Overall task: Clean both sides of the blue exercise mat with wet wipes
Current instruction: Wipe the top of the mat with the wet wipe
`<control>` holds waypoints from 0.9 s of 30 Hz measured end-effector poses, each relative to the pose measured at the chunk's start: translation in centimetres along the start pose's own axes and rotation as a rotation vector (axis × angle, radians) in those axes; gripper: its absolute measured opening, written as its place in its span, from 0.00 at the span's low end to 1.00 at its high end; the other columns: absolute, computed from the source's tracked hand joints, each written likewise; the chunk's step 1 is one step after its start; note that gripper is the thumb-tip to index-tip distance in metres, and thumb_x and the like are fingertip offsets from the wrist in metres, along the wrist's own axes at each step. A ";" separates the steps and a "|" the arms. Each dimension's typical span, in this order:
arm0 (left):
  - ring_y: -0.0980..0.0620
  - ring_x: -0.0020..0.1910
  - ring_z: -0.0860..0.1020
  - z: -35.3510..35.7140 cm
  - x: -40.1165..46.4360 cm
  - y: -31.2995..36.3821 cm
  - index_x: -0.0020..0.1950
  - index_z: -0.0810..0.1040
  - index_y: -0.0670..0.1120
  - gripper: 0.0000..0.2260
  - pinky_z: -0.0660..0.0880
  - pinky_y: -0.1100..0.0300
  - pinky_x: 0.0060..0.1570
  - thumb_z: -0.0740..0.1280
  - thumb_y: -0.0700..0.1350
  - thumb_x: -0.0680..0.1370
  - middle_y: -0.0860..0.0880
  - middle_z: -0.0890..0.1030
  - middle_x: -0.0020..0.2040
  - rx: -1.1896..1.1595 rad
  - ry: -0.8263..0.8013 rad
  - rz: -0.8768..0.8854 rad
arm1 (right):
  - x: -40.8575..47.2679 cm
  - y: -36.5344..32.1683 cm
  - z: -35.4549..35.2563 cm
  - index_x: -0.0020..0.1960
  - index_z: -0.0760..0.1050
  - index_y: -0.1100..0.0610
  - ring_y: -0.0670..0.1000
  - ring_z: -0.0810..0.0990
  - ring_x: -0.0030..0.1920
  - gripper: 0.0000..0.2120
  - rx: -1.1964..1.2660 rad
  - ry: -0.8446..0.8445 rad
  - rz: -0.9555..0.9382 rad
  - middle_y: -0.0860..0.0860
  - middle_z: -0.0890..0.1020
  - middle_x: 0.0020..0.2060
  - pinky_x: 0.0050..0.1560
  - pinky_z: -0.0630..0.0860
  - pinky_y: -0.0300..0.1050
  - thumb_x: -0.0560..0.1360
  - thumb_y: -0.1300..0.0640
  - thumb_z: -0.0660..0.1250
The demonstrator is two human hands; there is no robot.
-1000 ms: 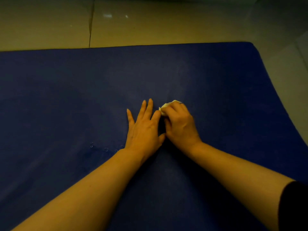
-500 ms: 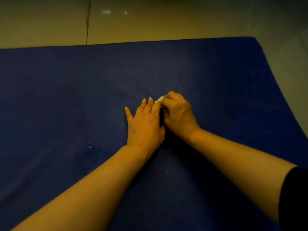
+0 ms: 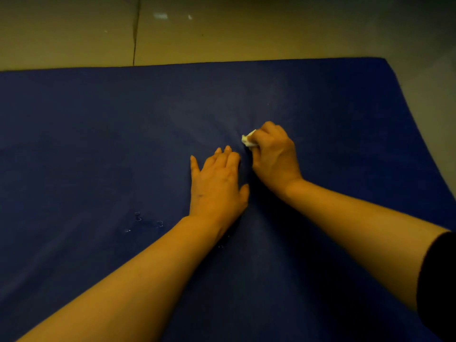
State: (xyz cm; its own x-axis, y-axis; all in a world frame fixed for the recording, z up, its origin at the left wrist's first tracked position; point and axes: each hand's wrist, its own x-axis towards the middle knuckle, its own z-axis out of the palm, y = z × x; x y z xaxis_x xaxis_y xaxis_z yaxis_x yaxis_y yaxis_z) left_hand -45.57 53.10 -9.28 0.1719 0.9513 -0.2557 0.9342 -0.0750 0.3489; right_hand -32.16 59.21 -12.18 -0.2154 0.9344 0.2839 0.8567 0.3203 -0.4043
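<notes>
While your right hand [image 3: 272, 154] curls round the wadded wet wipe [image 3: 248, 141] and presses it down, the blue exercise mat [image 3: 98, 149] spreads away from that wipe in every direction, and this is what your next stroke depends on. You are working near the middle of the mat, with its far edge lying along the tiled floor [image 3: 222, 30] ahead of you and its far right corner beyond your wrist and to the right. The mat's long axis appears to run left to right across your view, passing out of sight on the left. Only a small pale fold of the wipe shows past your knuckles, on the side toward your other hand.

Your left hand [image 3: 218, 183] lies flat on the mat with fingers straight and together, holding nothing, just beside the right hand and a little nearer to you. It seems to be pinning the mat. The right hand is plainly the one placed to wipe; judging by the layout, the widest unwiped stretch probably lies to the left. A few small glints, perhaps droplets, sit near your left wrist.
</notes>
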 end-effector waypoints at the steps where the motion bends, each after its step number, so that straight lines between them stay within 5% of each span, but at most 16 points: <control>1: 0.50 0.77 0.55 -0.1 0.1 0.0 0.70 0.64 0.50 0.22 0.44 0.39 0.74 0.63 0.56 0.78 0.49 0.59 0.78 0.002 0.009 0.004 | 0.5 0.7 -0.4 0.36 0.77 0.64 0.62 0.76 0.35 0.08 -0.021 -0.046 -0.068 0.60 0.77 0.35 0.34 0.70 0.50 0.72 0.62 0.67; 3: 0.49 0.76 0.58 -0.2 0.2 -0.2 0.69 0.64 0.50 0.22 0.43 0.38 0.74 0.63 0.57 0.78 0.50 0.61 0.77 0.021 0.013 0.010 | 2.8 3.4 -1.4 0.38 0.78 0.65 0.63 0.77 0.38 0.08 -0.127 -0.037 -0.076 0.62 0.78 0.38 0.37 0.69 0.51 0.73 0.61 0.67; 8: 0.49 0.65 0.69 -0.8 0.5 -0.6 0.73 0.62 0.48 0.24 0.43 0.40 0.75 0.60 0.56 0.80 0.51 0.69 0.67 0.099 0.049 0.044 | 7.5 5.5 -2.5 0.50 0.78 0.65 0.63 0.76 0.51 0.08 -0.234 -0.045 0.416 0.62 0.77 0.52 0.48 0.72 0.52 0.77 0.61 0.64; 11: 0.45 0.55 0.75 -0.4 1.0 -0.9 0.66 0.70 0.46 0.20 0.50 0.39 0.74 0.67 0.51 0.77 0.48 0.75 0.56 0.093 0.149 0.080 | 4.4 0.0 0.4 0.37 0.77 0.65 0.64 0.77 0.38 0.04 -0.040 0.068 0.149 0.63 0.78 0.39 0.34 0.70 0.49 0.70 0.66 0.67; 14: 0.43 0.46 0.78 0.4 1.4 -1.0 0.57 0.77 0.43 0.17 0.61 0.36 0.70 0.73 0.45 0.70 0.46 0.79 0.47 0.044 0.249 0.085 | 2.2 -1.2 1.4 0.35 0.77 0.63 0.61 0.76 0.34 0.11 0.056 -0.070 -0.083 0.60 0.78 0.34 0.31 0.72 0.49 0.73 0.59 0.65; 18: 0.45 0.54 0.75 0.3 1.3 -1.4 0.66 0.73 0.45 0.20 0.52 0.41 0.74 0.68 0.51 0.76 0.47 0.77 0.56 0.055 0.199 0.103 | 7.2 3.0 -0.3 0.44 0.77 0.66 0.64 0.76 0.46 0.09 -0.164 -0.029 0.079 0.63 0.78 0.45 0.41 0.70 0.52 0.76 0.60 0.64; 21: 0.44 0.52 0.77 0.5 1.3 -1.9 0.63 0.76 0.45 0.20 0.56 0.39 0.72 0.71 0.50 0.74 0.47 0.79 0.56 0.048 0.253 0.124 | 8.4 3.2 0.1 0.48 0.76 0.65 0.61 0.74 0.51 0.07 -0.205 -0.004 0.301 0.61 0.76 0.51 0.47 0.71 0.52 0.77 0.61 0.63; 24: 0.43 0.48 0.79 1.0 1.7 -2.2 0.59 0.78 0.43 0.20 0.67 0.40 0.65 0.76 0.47 0.69 0.45 0.80 0.53 -0.005 0.310 0.116 | 5.9 0.2 1.7 0.37 0.74 0.65 0.63 0.75 0.38 0.08 -0.044 0.128 0.169 0.63 0.76 0.39 0.33 0.69 0.52 0.74 0.63 0.65; 27: 0.41 0.55 0.75 0.1 2.6 -2.7 0.66 0.74 0.42 0.28 0.71 0.48 0.56 0.76 0.50 0.70 0.43 0.75 0.63 -0.065 0.299 0.104 | 4.1 -0.3 1.5 0.35 0.75 0.65 0.62 0.75 0.35 0.09 0.029 -0.016 -0.035 0.61 0.77 0.36 0.31 0.69 0.49 0.72 0.62 0.65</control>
State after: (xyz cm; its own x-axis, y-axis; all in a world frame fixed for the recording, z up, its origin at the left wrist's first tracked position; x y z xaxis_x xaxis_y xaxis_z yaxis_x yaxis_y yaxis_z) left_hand -47.59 55.70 -10.92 0.1571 0.9859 0.0568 0.8929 -0.1664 0.4184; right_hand -34.03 63.16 -12.16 -0.2524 0.9248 0.2846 0.8346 0.3569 -0.4197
